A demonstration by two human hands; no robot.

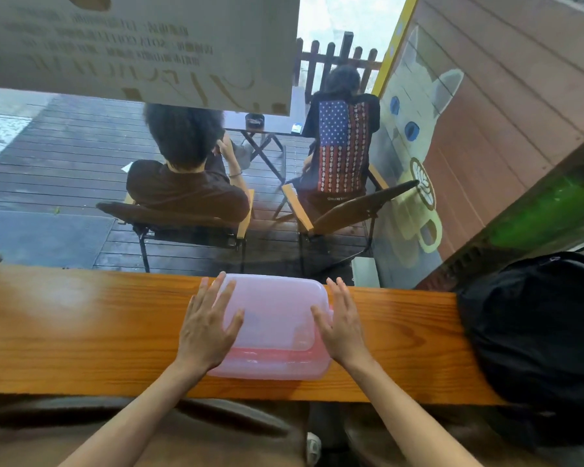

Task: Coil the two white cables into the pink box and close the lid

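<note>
With the lid (277, 311) on the pink box (270, 365) mid-worktop (81, 332), the left hand (208, 326) and right hand (341, 323), both open and flat, should press evenly along its edges.

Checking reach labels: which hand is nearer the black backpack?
Right. The right hand lies flat on the right edge of the pink box's lid, on the side facing the black backpack. The left hand presses the lid's left side, farther off.
</note>
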